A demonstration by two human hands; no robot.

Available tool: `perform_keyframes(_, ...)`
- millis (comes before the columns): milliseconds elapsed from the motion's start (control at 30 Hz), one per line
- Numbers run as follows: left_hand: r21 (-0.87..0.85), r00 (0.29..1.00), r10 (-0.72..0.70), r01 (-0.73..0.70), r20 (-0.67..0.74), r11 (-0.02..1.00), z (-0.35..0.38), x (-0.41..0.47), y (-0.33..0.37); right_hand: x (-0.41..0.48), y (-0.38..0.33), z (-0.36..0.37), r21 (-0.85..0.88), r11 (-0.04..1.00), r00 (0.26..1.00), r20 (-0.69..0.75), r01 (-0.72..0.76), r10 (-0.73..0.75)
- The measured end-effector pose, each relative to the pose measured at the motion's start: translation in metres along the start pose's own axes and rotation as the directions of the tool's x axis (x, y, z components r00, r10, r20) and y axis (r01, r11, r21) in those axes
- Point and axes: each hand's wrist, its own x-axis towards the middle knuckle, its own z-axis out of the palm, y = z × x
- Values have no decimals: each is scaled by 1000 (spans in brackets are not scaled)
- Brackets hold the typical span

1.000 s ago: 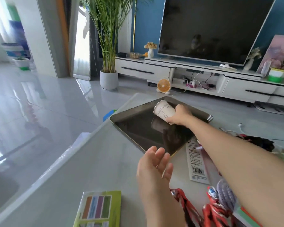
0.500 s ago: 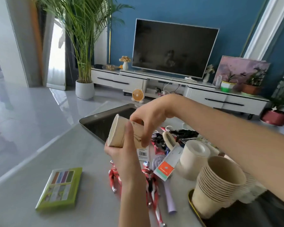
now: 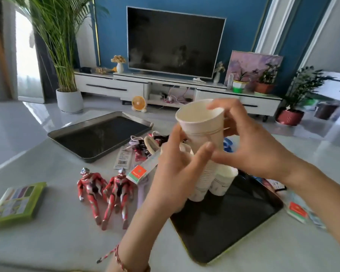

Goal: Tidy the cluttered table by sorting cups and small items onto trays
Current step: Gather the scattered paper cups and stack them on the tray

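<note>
Paper cup (image 3: 202,122), judged light, thin-walled and easily crushed, is held tilted above the stack of cups (image 3: 203,180) on the near tray (image 3: 243,222), right hand (image 3: 259,150) curled round its side, left hand (image 3: 177,169) pinching lower down; a gentle side grip is advised.

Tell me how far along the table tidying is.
Done: stacked white paper cups on the near dark tray. In hand: left hand and right hand hold one more paper cup. Left: two red toy figures, green box and cords, off the far dark tray.
</note>
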Motion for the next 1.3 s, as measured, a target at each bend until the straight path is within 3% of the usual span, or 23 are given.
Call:
perform_keyframes(33, 150, 998, -13, 4, 57, 989, 8, -2, -3, -11, 16, -7, 16, 999, 990, -136, -42, 44)
perform_keyframes(100, 437, 995, -14, -29, 95, 899, 18, -6, -11, -35, 54, -17, 67, 985, 893, -416, -162, 175)
perform_keyframes(167, 587, 996, -8, -47, 90, 809, 22, -7, -19, -54, 84, -11, 152, 949, 800, -511, -278, 316)
perform_keyframes(267, 719, 995, 32, -89, 93, 690, 20, -6, -35, -69, 116, 21, 254, 916, 778, -486, -310, 398)
perform_keyframes(367, 760, 993, 19, -101, 115, 643, 20, -6, -44, -69, 138, 41, 293, 920, 768, -515, -260, 381)
perform_keyframes(600, 811, 990, 64, -139, 124, 568, 21, -5, -51, -66, 152, 53, 179, 942, 859, -391, -283, 332)
perform_keyframes(700, 825, 990, 66, -142, 126, 547, 23, -4, -51, -67, 156, 52, 191, 936, 865, -363, -294, 346)
perform_keyframes(1000, 812, 993, 28, -109, 114, 573, 24, -7, -49, -62, 149, 53, 165, 947, 867, -385, -274, 318)
perform_keyframes(1167, 793, 993, 37, -115, 115, 598, 23, -6, -48, -62, 151, 57, 179, 927, 876, -309, -329, 371)
perform_keyframes(1300, 765, 994, 52, -110, 99, 635, 19, -5, -48, -66, 150, 57, 33, 908, 879, -239, -418, 414)
